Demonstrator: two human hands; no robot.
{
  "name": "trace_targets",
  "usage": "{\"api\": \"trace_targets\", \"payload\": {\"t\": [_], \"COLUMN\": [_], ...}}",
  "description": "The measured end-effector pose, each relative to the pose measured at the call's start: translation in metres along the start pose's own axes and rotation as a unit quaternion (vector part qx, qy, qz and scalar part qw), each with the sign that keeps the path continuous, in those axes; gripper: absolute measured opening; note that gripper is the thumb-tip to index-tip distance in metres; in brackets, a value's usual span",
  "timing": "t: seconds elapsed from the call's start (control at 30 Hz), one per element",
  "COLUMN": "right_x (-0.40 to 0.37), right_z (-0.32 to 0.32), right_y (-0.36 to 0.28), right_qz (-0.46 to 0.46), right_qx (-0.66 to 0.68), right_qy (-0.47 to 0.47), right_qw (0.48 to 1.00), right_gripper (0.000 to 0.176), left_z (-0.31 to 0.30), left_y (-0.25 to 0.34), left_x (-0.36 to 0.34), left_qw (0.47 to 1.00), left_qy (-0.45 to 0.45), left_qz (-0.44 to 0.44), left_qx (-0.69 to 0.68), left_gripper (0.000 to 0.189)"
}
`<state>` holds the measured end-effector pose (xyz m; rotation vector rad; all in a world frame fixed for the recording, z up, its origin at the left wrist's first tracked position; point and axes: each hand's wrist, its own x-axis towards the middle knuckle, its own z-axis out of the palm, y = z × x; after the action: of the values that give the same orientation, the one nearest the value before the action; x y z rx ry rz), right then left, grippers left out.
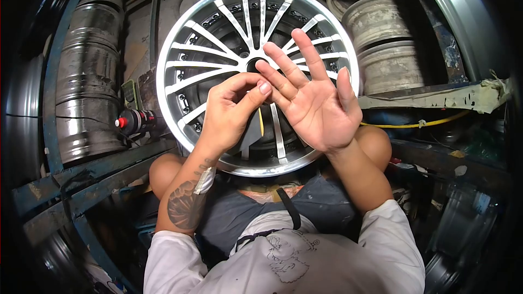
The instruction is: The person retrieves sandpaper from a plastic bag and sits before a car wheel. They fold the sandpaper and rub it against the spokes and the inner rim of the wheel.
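A large multi-spoke wheel rim [170, 110] with bright polished spokes and a dark inner part lies face up before my knees. Over its lower middle, my left hand [235, 106] is closed, thumb against the fingers. Below these fingers hangs a dark grey sheet with a yellow edge, which looks like sandpaper [254, 133]; the gripped part is hidden. The left fingertips touch the little-finger side of my right hand [321, 103]. That hand is palm up with its fingers spread, and nothing lies in it.
Stacked metal rims [90, 76] stand at the left, with more rims [384, 43] at the upper right. A dark bottle with a red cap [135, 122] lies by the left frame. Blue metal bars [109, 163] and a yellow hose [436, 122] flank me.
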<state>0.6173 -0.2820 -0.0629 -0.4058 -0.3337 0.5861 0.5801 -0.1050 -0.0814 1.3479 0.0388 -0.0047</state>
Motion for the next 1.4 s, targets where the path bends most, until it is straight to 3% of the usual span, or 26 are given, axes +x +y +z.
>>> {"api": "trace_targets", "payload": {"t": [0.1, 0.23, 0.33, 0.43, 0.47, 0.5, 0.53, 0.6, 0.63, 0.7, 0.77, 0.87, 0.93, 1.0, 1.03, 1.1, 1.17, 1.2, 1.23, 1.27, 1.33, 1.4], "right_x": [-0.003, -0.013, -0.039, -0.110, -0.146, -0.187, -0.231, -0.322, -0.363, -0.420, -0.448, -0.449, -0.440, -0.435, -0.432, -0.427, -0.421, -0.417, -0.415, -0.409, -0.392, -0.352], "right_z": [0.001, 0.001, 0.004, 0.002, -0.010, -0.024, -0.041, -0.087, -0.107, -0.128, -0.133, -0.129, -0.121, -0.108, -0.100, -0.082, -0.069, -0.065, -0.065, -0.065, -0.067, -0.037], "right_y": [0.000, -0.012, -0.044, -0.081, -0.091, -0.098, -0.099, -0.084, -0.066, -0.024, 0.014, 0.041, 0.045, 0.042, 0.039, 0.032, 0.028, 0.026, 0.024, 0.021, 0.014, 0.001], "right_qz": [0.001, 0.009, -0.098, -0.267, -0.301, -0.279, -0.257, -0.228, -0.191, -0.093, -0.018, 0.034, 0.050, 0.053, 0.054, 0.054, 0.039, 0.028, 0.011, -0.007, -0.043, -0.037], "right_qx": [0.016, -0.168, -0.466, -0.555, -0.565, -0.563, -0.557, -0.480, -0.433, -0.347, -0.285, -0.227, -0.192, -0.146, -0.119, -0.064, -0.054, -0.080, -0.134, -0.222, -0.392, -0.601], "right_qy": [-0.001, 0.054, 0.132, 0.269, 0.313, 0.392, 0.469, 0.571, 0.623, 0.694, 0.709, 0.681, 0.654, 0.623, 0.606, 0.568, 0.544, 0.540, 0.539, 0.533, 0.517, 0.462], "right_qw": [1.000, 0.984, 0.869, 0.740, 0.702, 0.672, 0.636, 0.626, 0.622, 0.625, 0.645, 0.696, 0.730, 0.767, 0.785, 0.819, 0.836, 0.837, 0.831, 0.817, 0.760, 0.652], "right_gripper": [0.077, 0.067, 0.049, 0.043, 0.041, 0.037, 0.035, 0.034, 0.034, 0.035, 0.037, 0.041, 0.044, 0.047, 0.048, 0.052, 0.056, 0.058, 0.060, 0.065, 0.075, 0.073], "left_z": [-0.006, -0.014, -0.009, -0.007, -0.001, 0.006, 0.013, 0.033, 0.037, 0.032, 0.038, 0.052, 0.048, 0.054, 0.032, 0.006, -0.035, -0.053, -0.061, -0.081, -0.108, -0.150], "left_y": [0.004, 0.004, 0.003, 0.001, -0.001, 0.011, -0.007, 0.015, 0.024, 0.051, 0.083, 0.104, 0.111, 0.102, 0.103, 0.090, 0.075, 0.072, 0.063, 0.058, 0.035, -0.020], "left_x": [-0.003, -0.002, -0.008, -0.026, -0.036, -0.046, -0.059, -0.088, -0.096, -0.105, -0.122, -0.140, -0.181, -0.166, -0.163, -0.186, -0.223, -0.241, -0.269, -0.290, -0.319, -0.369], "left_qw": [1.000, 1.000, 0.999, 0.996, 0.987, 0.964, 0.956, 0.970, 0.966, 0.865, 0.790, 0.787, 0.822, 0.798, 0.768, 0.802, 0.872, 0.888, 0.914, 0.916, 0.920, 0.906], "left_qy": [-0.008, -0.020, 0.016, -0.078, -0.130, -0.199, -0.239, -0.229, -0.214, -0.193, -0.164, -0.153, -0.147, -0.107, -0.225, -0.200, -0.100, -0.028, 0.124, 0.170, 0.239, 0.169], "left_qz": [-0.017, -0.002, 0.036, -0.024, -0.094, -0.163, -0.167, -0.075, 0.107, 0.423, 0.563, 0.589, 0.502, 0.570, 0.566, 0.503, 0.361, 0.270, 0.106, -0.039, -0.153, -0.264], "left_qx": [0.020, 0.007, -0.025, 0.048, 0.028, 0.066, 0.008, 0.033, 0.094, 0.189, 0.177, 0.100, 0.227, 0.162, 0.197, 0.252, 0.314, 0.372, 0.370, 0.362, 0.269, 0.283], "left_gripper": [0.023, 0.026, 0.024, 0.020, 0.022, 0.023, 0.022, 0.018, 0.013, 0.014, 0.022, 0.016, 0.054, 0.006, 0.014, 0.044, 0.038, 0.025, 0.018, 0.047, 0.077, 0.093]}}
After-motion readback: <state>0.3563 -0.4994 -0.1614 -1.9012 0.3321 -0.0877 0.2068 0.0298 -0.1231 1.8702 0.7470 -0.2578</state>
